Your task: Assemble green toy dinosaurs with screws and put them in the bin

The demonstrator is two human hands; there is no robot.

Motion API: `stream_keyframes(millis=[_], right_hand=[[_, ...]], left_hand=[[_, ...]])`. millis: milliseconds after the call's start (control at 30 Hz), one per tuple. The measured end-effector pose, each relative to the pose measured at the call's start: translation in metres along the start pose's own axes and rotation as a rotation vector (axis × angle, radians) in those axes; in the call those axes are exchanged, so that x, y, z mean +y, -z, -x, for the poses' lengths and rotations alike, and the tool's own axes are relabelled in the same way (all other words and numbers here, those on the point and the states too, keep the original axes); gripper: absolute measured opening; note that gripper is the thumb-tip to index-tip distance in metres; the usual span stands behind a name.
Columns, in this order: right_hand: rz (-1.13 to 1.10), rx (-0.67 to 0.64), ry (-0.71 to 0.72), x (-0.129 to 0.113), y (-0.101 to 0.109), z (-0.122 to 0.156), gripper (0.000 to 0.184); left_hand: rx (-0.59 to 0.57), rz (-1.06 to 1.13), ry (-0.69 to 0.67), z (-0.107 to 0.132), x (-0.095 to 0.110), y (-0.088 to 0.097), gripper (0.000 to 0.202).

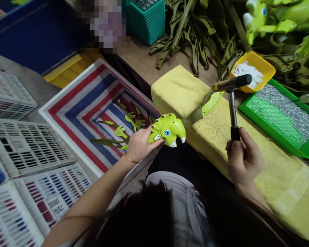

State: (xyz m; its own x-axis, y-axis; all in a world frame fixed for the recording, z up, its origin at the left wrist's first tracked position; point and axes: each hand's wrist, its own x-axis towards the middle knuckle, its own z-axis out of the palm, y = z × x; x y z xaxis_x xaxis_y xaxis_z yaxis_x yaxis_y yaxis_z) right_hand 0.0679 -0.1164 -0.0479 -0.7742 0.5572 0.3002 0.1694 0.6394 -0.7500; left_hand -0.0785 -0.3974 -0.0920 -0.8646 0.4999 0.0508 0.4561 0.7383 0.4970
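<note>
My left hand (140,144) grips a lime-green toy dinosaur head (168,129) with a blue eye and white horns, held at the near edge of a yellow foam block (260,151). My right hand (243,157) is closed round the handle of a small metal hammer (231,90), whose head is raised above the foam block. A green toy piece with a grey part (207,105) lies on the foam under the hammer head, reaching toward the dinosaur head.
A red, white and blue striped bag (79,113) to the left holds several green toy parts. White crates (23,147) stand further left. A green tray of small metal parts (280,116), a yellow tray (254,70), dark green parts (193,37) and a teal box (146,19) are behind.
</note>
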Motion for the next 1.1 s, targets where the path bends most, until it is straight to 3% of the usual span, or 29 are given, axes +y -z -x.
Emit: stream_keyframes(millis=[100,167,267,367,433,500,667,767,867,1000,1100], right_hand=[[-0.166,0.193,-0.092,-0.013,-0.005,-0.014,0.04],[-0.247,0.247,-0.095,-0.021,-0.007,-0.024,0.036],[-0.359,0.256,-0.115,-0.026,-0.013,-0.038,0.033],[-0.429,0.236,-0.161,-0.027,-0.021,-0.046,0.031],[-0.443,0.233,-0.197,-0.025,-0.027,-0.048,0.031],[-0.441,0.212,-0.248,-0.023,-0.033,-0.045,0.032],[-0.338,0.153,-0.406,-0.019,-0.035,-0.032,0.039],[-0.283,0.158,-0.445,-0.019,-0.033,-0.028,0.04],[-0.264,0.174,-0.449,-0.022,-0.032,-0.025,0.038],[-0.235,0.183,-0.468,-0.029,-0.025,-0.019,0.034],[-0.164,0.183,-0.487,-0.026,-0.014,-0.014,0.036]], left_hand=[[-0.117,0.042,0.033,0.011,-0.005,0.036,0.061],[-0.192,0.049,0.064,0.029,-0.019,0.068,0.057],[-0.279,0.044,0.164,0.072,-0.058,0.113,0.048],[-0.18,0.129,0.394,0.116,-0.111,0.129,0.053],[-0.014,0.229,0.652,0.134,-0.142,0.115,0.059],[0.092,0.277,0.91,0.137,-0.165,0.084,0.058],[0.092,0.231,1.151,0.094,-0.188,-0.022,0.036],[0.056,0.273,1.205,0.061,-0.195,-0.059,0.034],[0.094,0.297,1.208,0.037,-0.206,-0.056,0.038],[0.211,0.364,1.102,0.007,-0.213,-0.018,0.039],[0.256,0.479,0.934,-0.016,-0.195,0.009,0.034]])
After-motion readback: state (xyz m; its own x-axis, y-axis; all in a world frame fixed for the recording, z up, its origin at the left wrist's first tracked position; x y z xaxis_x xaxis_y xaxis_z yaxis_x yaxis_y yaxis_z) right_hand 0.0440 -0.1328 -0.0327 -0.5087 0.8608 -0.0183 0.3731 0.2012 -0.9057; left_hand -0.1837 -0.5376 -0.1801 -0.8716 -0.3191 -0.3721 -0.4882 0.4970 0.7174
